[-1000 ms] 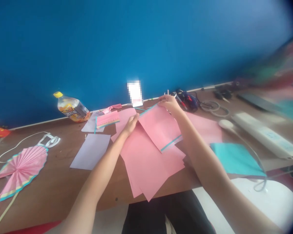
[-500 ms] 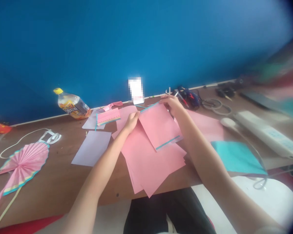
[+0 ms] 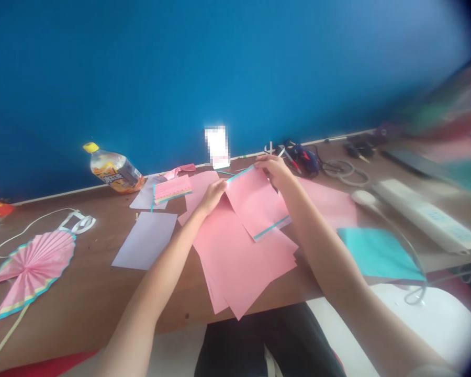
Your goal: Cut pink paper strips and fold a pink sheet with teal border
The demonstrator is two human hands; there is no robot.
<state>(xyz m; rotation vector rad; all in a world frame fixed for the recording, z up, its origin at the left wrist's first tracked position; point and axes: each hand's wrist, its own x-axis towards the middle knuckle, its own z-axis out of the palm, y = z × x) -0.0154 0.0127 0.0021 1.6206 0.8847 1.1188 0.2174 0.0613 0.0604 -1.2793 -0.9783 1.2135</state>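
Between my two hands is a pink sheet of paper with a blue strip along its far and near edges. My left hand pinches its far left corner. At the far right corner, my right hand grips the sheet with bent fingers, partly hidden behind the paper. The held sheet is tilted above several larger pink sheets spread on the table. Left of them lie a pale lilac sheet and a small pink piece with blue and yellow edging.
A pleated pink paper fan lies at the left, below a drink bottle by the blue wall. At right are a turquoise paper stack, a white power strip and cables. A blurred-out white object stands at the back.
My left hand has shifted slightly right along with the sheet's left edge, and the sheet's near edge has risen a little. The whole view has drifted slightly.
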